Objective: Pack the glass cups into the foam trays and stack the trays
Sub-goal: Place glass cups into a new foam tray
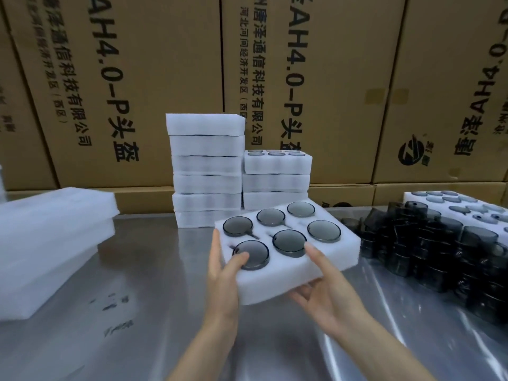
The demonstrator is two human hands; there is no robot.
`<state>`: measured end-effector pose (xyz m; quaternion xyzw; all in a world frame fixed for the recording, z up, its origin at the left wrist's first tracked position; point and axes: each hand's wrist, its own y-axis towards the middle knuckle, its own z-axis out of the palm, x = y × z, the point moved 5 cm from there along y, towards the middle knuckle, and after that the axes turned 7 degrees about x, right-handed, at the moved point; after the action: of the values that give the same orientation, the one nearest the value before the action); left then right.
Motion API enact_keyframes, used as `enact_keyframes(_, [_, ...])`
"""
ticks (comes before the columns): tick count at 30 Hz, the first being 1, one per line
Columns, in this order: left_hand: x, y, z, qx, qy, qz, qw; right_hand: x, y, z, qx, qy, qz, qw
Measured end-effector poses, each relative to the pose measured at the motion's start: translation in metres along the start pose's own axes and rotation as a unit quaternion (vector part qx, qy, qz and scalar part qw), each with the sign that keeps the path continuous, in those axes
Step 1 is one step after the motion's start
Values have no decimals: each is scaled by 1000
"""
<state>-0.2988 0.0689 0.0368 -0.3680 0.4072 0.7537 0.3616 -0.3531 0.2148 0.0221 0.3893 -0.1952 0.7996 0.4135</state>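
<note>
A shiny metal table (pixel 154 284) carries everything here. At its far edge stand two stacks of white foam trays: a taller stack (pixel 206 171) and, touching it on the right, a shorter stack (pixel 276 178). On the left lies a pile of blank foam sheets (pixel 52 243). On the right sits a heap of dark glass cups (pixel 439 251) on clear plastic film (pixel 412 306), with a part-filled foam tray (pixel 461 207) behind it.

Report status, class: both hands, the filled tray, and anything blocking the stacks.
Left hand and right hand grip filled foam tray, lifted. Six glass cups seated. Shorter stack behind, top unobstructed.
</note>
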Motion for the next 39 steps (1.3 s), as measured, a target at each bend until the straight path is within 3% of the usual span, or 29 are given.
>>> enact_keyframes(3, [7,18,2,50,-43,-8,998,12,26,-7,-76,20,-24,997])
enact_keyframes(9, [53,34,-36,-45,24,-119,992,76,100,-2,-97,113,-74,986])
enact_keyframes(12, [65,43,-54,-75,-35,-146,986,124,148,12,-96,89,-126,983])
enact_keyframes(17, [78,59,-62,-42,-44,-162,985,175,222,38,-106,55,-157,980])
enact_keyframes(26, [87,72,-68,-33,-65,-206,976,178,316,50,-154,24,-131,979])
enact_keyframes(31, [86,71,-65,-14,-74,-193,978,166,331,32,-165,-152,-74,972])
enact_keyframes(39, [89,71,-66,-6,-61,-188,980,172,319,16,-211,-385,0,898])
